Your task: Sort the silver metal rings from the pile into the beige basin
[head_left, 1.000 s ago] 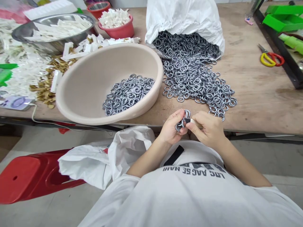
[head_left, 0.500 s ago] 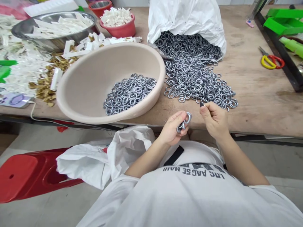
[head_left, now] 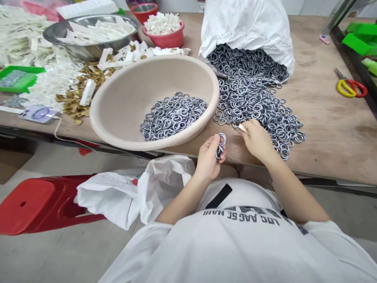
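Note:
My left hand [head_left: 208, 159], in front of the large beige basin [head_left: 123, 88], is closed around a few grey rings [head_left: 222, 139]. To its right, my right hand [head_left: 257, 138] is closed on a small pale-ended stick-like tool [head_left: 243, 128], most of it hidden in the fingers. That hand is at the near edge of a heap of loose grey rings [head_left: 250, 96], which spills from the mouth of a white sack [head_left: 247, 23]. Inside the basin lies a pile of the same rings [head_left: 176, 116].
Scissors [head_left: 350, 87] with yellow and red handles lie on the right. At the left are white plastic parts [head_left: 50, 80], brown pieces [head_left: 78, 100], a metal bowl [head_left: 88, 51] and a red bowl [head_left: 167, 39]. A red stool [head_left: 29, 204] and white bag [head_left: 118, 196] are below.
My right hand has moved to the ring heap and turned over; the tool shows a pale end instead of a dark one. My left hand still holds rings. The view has shifted slightly.

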`<state>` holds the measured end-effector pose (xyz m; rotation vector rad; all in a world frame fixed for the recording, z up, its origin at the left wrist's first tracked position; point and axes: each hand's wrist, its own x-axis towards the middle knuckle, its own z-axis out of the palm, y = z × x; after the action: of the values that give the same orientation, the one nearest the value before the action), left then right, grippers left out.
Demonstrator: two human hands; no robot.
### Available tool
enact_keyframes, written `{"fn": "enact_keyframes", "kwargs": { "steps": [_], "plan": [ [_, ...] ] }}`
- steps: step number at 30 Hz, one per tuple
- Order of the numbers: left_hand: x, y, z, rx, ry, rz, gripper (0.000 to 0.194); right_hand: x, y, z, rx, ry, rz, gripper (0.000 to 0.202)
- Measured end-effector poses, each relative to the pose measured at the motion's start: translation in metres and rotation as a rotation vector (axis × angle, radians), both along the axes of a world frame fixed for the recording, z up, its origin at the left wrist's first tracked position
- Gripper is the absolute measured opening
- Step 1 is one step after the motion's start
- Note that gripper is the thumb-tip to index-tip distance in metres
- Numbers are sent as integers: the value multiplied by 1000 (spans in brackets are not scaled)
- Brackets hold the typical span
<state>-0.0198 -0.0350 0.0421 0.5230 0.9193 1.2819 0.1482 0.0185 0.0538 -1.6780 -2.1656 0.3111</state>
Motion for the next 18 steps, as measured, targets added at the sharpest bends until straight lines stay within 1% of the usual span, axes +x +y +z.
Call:
{"fn": "enact_keyframes", "kwargs": {
  "steps": [2, 4, 6, 8, 10, 12, 15, 18],
  "plan": [
    [3, 2, -4, 25, 89, 37, 42, 11, -14, 9, -40, 207, 63, 22],
    [10, 3, -8, 62, 162, 24, 40, 18, -29, 19, -86, 374, 125, 23],
    [18, 2, -10, 105, 198, -39, 40, 21, -40, 26, -75, 413, 138, 21],
    [25, 0, -10, 142, 212, -122, 40, 20, -46, 30, -49, 366, 130, 20],
    [29, -2, -9, 171, 223, -189, 41, 18, -48, 30, -37, 329, 127, 20],
    [30, -3, -8, 188, 242, -233, 40, 16, -48, 28, -30, 378, 114, 18],
    [27, -3, -6, 164, 216, -232, 39, 14, -49, 21, -28, 571, 100, 15],
    [26, -4, -4, 98, 91, -219, 40, 12, -53, 16, -21, 725, 162, 16]
  ]
}}
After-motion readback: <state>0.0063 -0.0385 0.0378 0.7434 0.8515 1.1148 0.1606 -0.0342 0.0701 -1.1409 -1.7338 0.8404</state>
